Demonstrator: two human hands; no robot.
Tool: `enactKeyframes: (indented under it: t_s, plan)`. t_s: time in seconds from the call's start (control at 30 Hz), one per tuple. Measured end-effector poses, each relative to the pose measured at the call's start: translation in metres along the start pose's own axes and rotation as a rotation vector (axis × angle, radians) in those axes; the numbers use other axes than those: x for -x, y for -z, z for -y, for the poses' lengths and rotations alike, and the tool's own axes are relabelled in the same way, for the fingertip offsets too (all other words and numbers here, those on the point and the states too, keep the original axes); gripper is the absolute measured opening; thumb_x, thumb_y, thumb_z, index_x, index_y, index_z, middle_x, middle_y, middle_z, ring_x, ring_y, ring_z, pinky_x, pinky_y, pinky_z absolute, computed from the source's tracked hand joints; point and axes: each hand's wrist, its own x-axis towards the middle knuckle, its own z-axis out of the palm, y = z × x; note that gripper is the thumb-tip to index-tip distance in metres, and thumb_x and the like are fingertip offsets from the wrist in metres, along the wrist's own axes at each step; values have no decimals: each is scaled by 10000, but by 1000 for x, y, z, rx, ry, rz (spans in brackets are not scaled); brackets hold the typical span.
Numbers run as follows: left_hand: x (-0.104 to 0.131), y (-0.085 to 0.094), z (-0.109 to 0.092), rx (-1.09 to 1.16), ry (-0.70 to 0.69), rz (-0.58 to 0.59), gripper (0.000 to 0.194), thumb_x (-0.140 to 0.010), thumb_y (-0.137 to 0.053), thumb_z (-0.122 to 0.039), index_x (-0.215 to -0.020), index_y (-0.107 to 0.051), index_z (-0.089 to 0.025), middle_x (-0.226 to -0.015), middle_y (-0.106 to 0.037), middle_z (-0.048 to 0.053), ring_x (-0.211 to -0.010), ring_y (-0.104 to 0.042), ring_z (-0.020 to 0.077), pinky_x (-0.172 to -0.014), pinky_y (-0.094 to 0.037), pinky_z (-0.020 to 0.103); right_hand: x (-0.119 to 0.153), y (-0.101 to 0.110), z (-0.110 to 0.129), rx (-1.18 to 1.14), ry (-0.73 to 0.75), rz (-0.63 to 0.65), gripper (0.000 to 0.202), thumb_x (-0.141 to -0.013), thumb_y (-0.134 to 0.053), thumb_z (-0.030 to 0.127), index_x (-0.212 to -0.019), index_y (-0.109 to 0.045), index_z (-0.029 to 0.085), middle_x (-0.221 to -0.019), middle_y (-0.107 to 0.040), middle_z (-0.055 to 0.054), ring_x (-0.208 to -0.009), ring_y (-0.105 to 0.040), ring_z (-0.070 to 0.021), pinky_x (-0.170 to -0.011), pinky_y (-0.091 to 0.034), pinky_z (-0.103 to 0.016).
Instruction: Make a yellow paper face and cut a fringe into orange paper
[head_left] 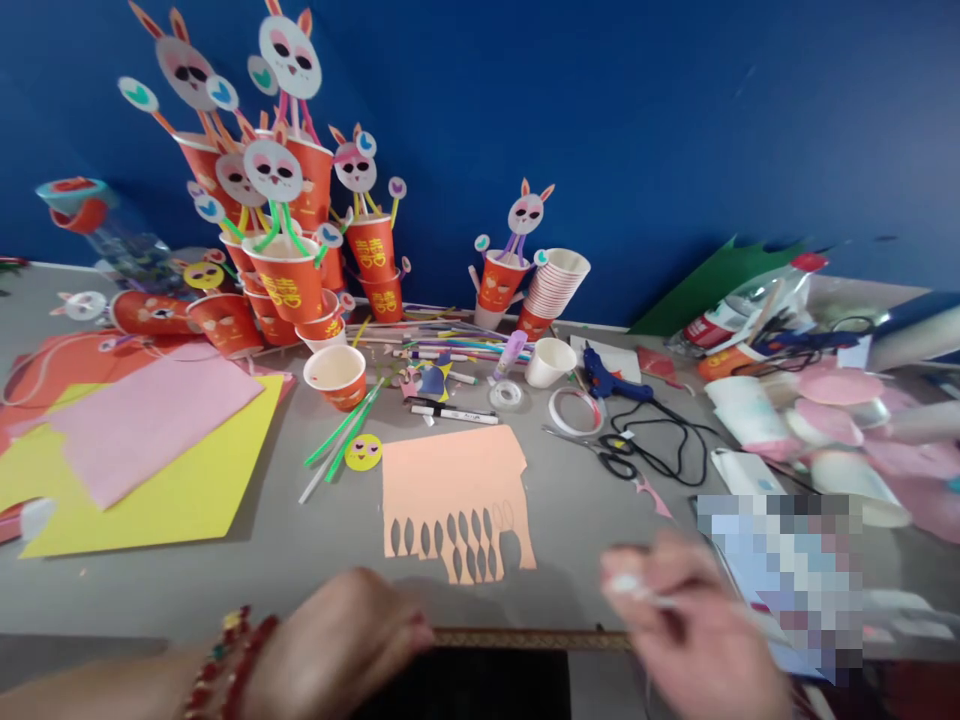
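My left hand [341, 640], with red bead bracelets [232, 650] at the wrist, is at the table's front edge. Its fingers curl under, and whatever may be inside is hidden. Farther right, my right hand [690, 620] is blurred by motion, its fingers pinched around a small whitish thing [631, 585] too smeared to name. Between and beyond both hands lies a peach paper sheet [450, 465] with a row of leaf-shaped holes and two pencilled ovals near its lower right. A yellow round face cutout [364, 452] rests by its upper left corner, near green straws [349, 430].
Rabbit-faced red paper cups [285, 280] stack at the back left, before a blue wall. Pink and yellow sheets [240, 490] lie left. Toward the right are scissors [619, 460], tape [576, 410], a blue glue gun [611, 378] with its cord, and a plastic bottle [750, 300].
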Motion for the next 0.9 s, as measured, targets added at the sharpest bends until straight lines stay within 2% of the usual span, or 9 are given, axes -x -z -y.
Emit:
enactKeyframes:
  t_s: [0.07, 0.1, 0.17, 0.23, 0.33, 0.4, 0.57, 0.73, 0.9]
  plan:
    - [9, 4, 9, 34, 106, -91, 336, -1035, -292, -270, -777, -496, -203, -680, -608, -30, -552, -543, 118, -542, -389, 215, -2, 20, 1, -67, 45, -244, 193, -889, -550, 387, -731, -580, 280, -468, -427, 47, -457, -415, -146, -468, -365, -260]
    - [8, 5, 12, 29, 80, -101, 325, -1029, -312, -279, -771, -492, -200, -700, -606, -21, -587, -550, 126, -571, -405, 221, -6, 25, -1, -55, -4, -305, 117, -862, -598, 341, -774, -578, 268, -468, -442, 60, -429, -388, -129, -443, -335, -242]
    - [-4, 3, 15, -68, -60, -137, 297, -1003, -385, -318, -762, -507, -193, -737, -609, 9, -667, -562, 165, -624, -434, 262, -19, 25, -13, 44, -172, -210, 146, -832, -636, 353, -815, -573, 223, -497, -515, 46, -417, -388, -112, -411, -274, -221]
    - [-26, -4, 17, -176, -187, -175, 232, -967, -483, -315, -791, -546, -176, -843, -648, 43, -790, -595, 206, -733, -476, 319, -37, 17, -29, 195, -234, -98, 199, -818, -649, 375, -789, -573, 193, -619, -608, 1, -510, -470, -121, -464, -330, -224]
    - [-60, -17, 23, -257, -317, -235, 93, -939, -529, -204, -949, -600, -145, -1093, -664, 89, -1059, -590, 234, -925, -473, 366, -59, 7, -51, 313, -85, -85, 182, -819, -621, 361, -778, -575, 190, -631, -561, 22, -548, -464, -116, -517, -357, -229]
    - [-74, -24, 32, -309, -381, -266, 147, -946, -514, -172, -1055, -608, -139, -1206, -646, 89, -1167, -552, 237, -1024, -428, 395, -66, 5, -60, 383, -1, -89, 180, -844, -586, 325, -729, -554, 190, -591, -493, 41, -535, -426, -109, -515, -336, -228]
    - [-80, -34, 50, -314, -323, -236, 235, -945, -547, -244, -1152, -601, -146, -1325, -598, 88, -1231, -521, 253, -1075, -400, 416, -64, 6, -72, 401, 58, -42, 159, -897, -512, 276, -760, -522, 196, -568, -469, 51, -498, -412, -106, -482, -314, -226]
    - [-80, -33, 53, -260, -318, -192, 341, -940, -554, -247, -1271, -545, -166, -1315, -611, 79, -1250, -513, 246, -1097, -375, 415, -64, 5, -81, 421, 116, -20, 108, -887, -529, 242, -788, -509, 202, -587, -470, 53, -489, -399, -102, -471, -305, -221]
    - [-83, -25, 51, -168, -305, -187, 247, -948, -523, -227, -1182, -590, -183, -1282, -636, 76, -1208, -553, 220, -1046, -417, 390, -64, 7, -79, 430, 157, -55, 120, -872, -529, 214, -754, -510, 203, -553, -451, 63, -463, -380, -98, -453, -292, -215]
